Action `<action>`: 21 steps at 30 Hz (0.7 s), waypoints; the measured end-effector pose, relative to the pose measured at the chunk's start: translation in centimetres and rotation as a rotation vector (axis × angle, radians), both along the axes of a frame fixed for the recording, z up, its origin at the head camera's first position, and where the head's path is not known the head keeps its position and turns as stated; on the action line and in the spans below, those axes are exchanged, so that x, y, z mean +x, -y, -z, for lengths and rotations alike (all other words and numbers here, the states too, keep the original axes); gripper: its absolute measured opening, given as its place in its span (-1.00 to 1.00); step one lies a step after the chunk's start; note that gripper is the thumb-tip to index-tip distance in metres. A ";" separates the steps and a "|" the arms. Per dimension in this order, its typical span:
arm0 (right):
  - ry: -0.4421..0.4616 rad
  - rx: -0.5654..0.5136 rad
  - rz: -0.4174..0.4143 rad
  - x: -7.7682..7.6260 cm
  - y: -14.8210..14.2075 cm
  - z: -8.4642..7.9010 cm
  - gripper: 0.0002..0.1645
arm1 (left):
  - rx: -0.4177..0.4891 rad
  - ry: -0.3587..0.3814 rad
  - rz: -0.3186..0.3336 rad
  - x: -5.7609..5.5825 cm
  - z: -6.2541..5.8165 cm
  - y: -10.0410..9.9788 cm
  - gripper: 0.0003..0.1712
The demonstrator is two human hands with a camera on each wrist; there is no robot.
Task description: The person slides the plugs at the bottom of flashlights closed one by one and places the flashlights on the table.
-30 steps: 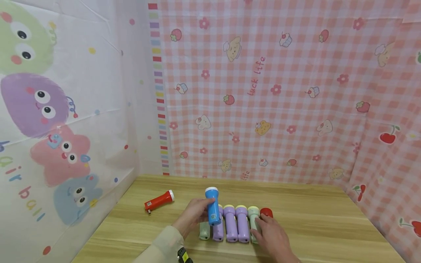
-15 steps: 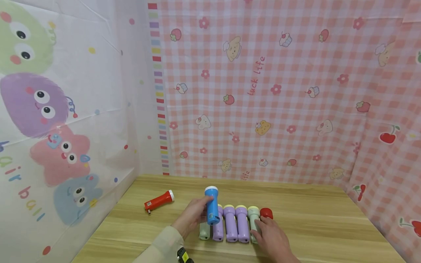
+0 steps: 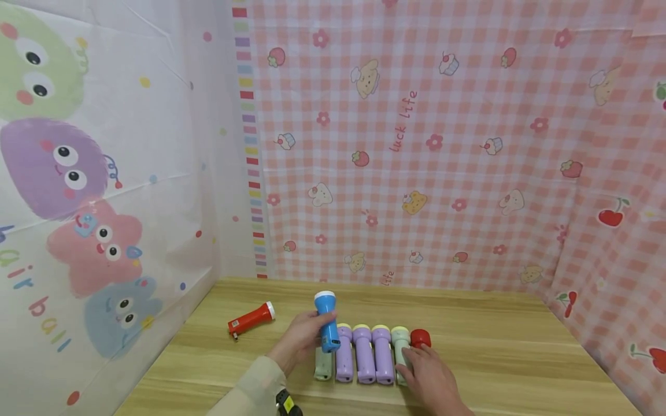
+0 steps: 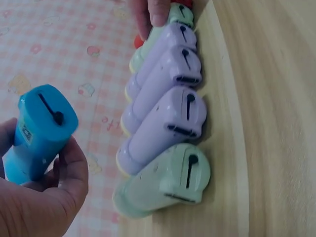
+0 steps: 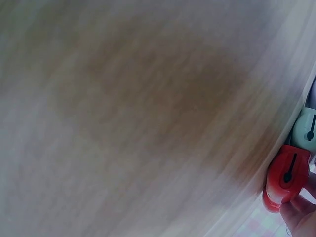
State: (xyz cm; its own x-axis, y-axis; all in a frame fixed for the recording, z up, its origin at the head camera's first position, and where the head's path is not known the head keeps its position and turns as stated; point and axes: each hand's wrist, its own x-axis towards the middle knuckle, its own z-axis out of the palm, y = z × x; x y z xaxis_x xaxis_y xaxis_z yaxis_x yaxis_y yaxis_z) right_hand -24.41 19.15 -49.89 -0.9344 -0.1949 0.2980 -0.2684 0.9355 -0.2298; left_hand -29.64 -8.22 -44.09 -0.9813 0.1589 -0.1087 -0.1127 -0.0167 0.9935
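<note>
My left hand (image 3: 299, 338) grips a blue flashlight (image 3: 325, 304) with a white head rim, raised over the left end of a row of flashlights. The left wrist view shows the tail end of this blue flashlight (image 4: 47, 111), thumb and fingers around its body. Below it lies a pale green flashlight (image 3: 324, 365), beside several purple flashlights (image 3: 365, 353). At the right end are another pale green flashlight (image 3: 400, 340) and a red flashlight (image 3: 420, 337). My right hand (image 3: 433, 378) rests over these two, hiding most of the red body; its fingers touch the red flashlight (image 5: 286, 173).
A second red flashlight (image 3: 252, 320) with a white rim lies apart at the left of the wooden table (image 3: 484, 329). A black and yellow strap (image 3: 287, 403) shows by the left sleeve. Patterned cloths hang behind the table (image 3: 416, 173) and along both sides.
The left hand has shifted slightly left with the blue flashlight, whose head now leans left. More of the leftmost purple flashlight shows. The right hand stays on the row's right end.
</note>
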 end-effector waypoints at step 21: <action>-0.037 -0.029 -0.013 0.3 0.1 0.1 -0.52 | -0.061 0.027 -0.210 -1.4 0.8 3.1 -0.31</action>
State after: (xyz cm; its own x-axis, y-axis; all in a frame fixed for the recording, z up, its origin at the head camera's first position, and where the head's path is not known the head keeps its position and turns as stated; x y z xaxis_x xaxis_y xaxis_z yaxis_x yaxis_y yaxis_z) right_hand -24.15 19.02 -50.00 -0.9200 -0.1980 0.3382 -0.2896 0.9250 -0.2461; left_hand -31.05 -11.27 -44.85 -0.9888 -0.0565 -0.1384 -0.1396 0.0171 0.9901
